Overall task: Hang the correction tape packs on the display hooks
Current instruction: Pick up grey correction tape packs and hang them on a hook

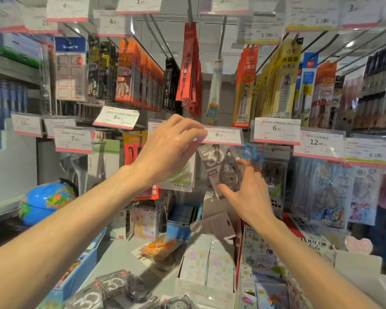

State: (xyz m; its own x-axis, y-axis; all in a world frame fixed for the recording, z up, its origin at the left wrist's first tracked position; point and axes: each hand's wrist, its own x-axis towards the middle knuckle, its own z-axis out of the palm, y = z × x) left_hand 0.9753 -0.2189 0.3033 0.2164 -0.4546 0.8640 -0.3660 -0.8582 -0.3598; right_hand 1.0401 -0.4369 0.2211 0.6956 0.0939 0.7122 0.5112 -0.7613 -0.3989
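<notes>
Head view: right hand (250,192) pinches one grey correction tape pack (223,168) frame center; left hand (167,150) fingers pinch 8.00 price tag (223,136) edge. Three packs (112,291) lie bottom left, blurred.

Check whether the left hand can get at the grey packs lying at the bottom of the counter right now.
Probably not at once: the left hand is up at the 8.00 price tag, far above the grey packs. Nothing blocks the way down.

glossy clear plastic correction tape pack (224,169), shiny price tag sleeve (223,136), grey metal hooks (222,36)
</notes>
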